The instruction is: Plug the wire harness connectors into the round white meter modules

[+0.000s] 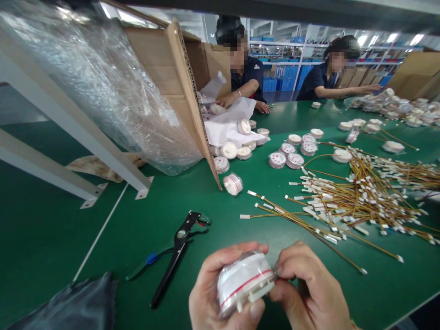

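My left hand [209,284] is wrapped round a round white part in clear film [245,277], held tilted above the table near the front edge. A red line runs around its side, and small pale plastic tabs stick out below. My right hand [305,284] is closed, thumb and forefinger pinching at the right edge of this part. What lies between those fingertips is too small to make out. Beyond my hands, another film-wrapped round part [233,184] rests by the carton, and several two-wire cables with white connectors [309,224] lie to the right.
A black wire stripper [178,252] lies left on the green table [165,192]. An open carton [187,91] spills round parts. More cables [364,192] are heaped right. Two co-workers [252,75] sit across. Metal legs [68,105] and plastic film [137,91] stand left.
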Tool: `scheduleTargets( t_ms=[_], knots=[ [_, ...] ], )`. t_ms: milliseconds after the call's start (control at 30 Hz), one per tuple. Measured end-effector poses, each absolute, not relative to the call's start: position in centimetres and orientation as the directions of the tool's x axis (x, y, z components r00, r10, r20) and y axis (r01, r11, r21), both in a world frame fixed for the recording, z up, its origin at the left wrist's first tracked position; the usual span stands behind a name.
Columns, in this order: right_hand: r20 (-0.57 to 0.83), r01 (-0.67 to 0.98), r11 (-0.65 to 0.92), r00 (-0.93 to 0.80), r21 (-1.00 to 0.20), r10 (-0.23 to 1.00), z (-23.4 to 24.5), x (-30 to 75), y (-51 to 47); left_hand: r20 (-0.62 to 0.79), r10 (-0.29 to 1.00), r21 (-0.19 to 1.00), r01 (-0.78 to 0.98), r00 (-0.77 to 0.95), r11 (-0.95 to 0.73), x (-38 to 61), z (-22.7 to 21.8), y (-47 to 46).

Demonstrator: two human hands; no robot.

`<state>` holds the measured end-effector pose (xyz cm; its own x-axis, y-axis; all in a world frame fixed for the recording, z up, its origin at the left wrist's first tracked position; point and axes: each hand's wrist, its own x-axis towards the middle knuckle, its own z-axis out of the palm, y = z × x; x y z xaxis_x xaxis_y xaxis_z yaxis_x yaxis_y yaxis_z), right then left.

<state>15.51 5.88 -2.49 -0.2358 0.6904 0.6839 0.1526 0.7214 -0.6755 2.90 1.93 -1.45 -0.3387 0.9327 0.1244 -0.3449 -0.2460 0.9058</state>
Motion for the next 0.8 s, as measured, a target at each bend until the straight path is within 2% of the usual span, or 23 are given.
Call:
scheduleTargets(
  t_ms=[67,233,400,500,633,800],
  knots=[
    [0.668,0.112,0.713,-0.274,-0.692,0.692,-2.8,15.5,5.8,0.117,0.926,0.906,-0.342,-0.358,-0.247,2.9,-1.3,1.8],
    [0.518,0.040,0.540,-0.234,-0.841,0.823,-3.1,15.3,5.3,0.201,0.932,0.922,-0.264,-0.301,-0.284,2.1,-1.1,1.6],
    [0.538,0.024,0.595,-0.401,-0.803,0.742,-2.1,16.0,6.0,0.354,0.916,0.920,-0.102,-0.190,-0.377,1.4,-0.9,1.7],
    [0.543,0.025,0.614,-0.439,-0.789,0.716,-1.7,16.2,6.2,0.382,0.907,0.918,-0.039,-0.177,-0.395,1.4,-0.8,1.9],
    [0.577,0.054,0.639,-0.377,-0.767,0.724,-2.8,15.6,5.5,0.396,0.904,0.911,-0.050,-0.161,-0.408,1.5,-0.8,1.9],
    [0.630,0.181,0.694,-0.308,-0.697,0.713,-4.1,15.1,4.5,0.416,0.889,0.906,0.003,-0.192,-0.424,1.9,-0.9,1.2]
  ],
)
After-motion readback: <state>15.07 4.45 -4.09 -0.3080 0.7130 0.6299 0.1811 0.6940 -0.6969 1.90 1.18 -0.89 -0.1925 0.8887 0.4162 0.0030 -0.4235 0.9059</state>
